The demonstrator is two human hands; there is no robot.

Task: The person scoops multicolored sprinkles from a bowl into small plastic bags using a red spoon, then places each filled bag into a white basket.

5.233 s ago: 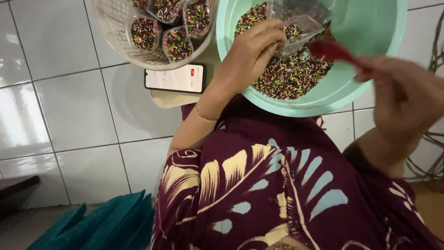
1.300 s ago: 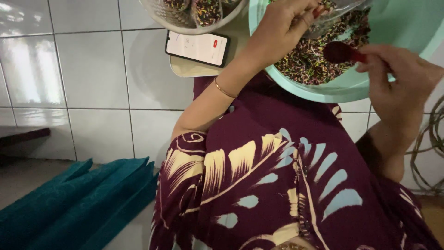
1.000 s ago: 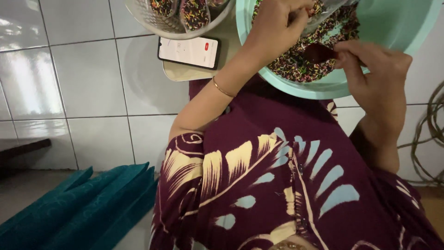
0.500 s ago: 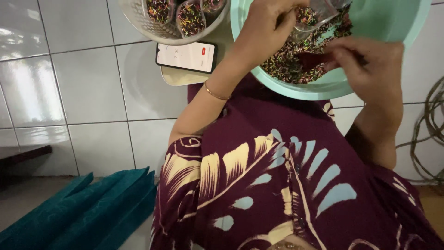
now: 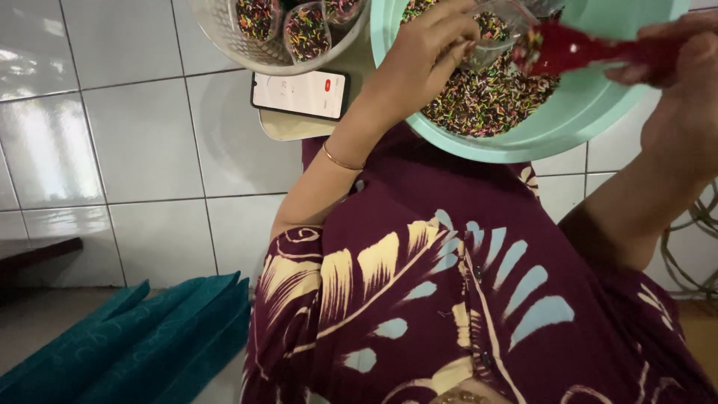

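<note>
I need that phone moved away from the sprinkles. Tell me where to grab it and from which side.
Grip the phone by its two long edges, coming from above at its free left end. It lies flat, screen up; the white basket overhangs the far edge and the left hand's forearm crowds the right.

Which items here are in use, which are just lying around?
In use:
left hand holding small clear plastic cup
right hand holding red plastic spoon
mint-green round bowl of multicoloured sprinkles
white mesh basket of filled cups

Lying about:
smartphone
folded teal cloth
</note>
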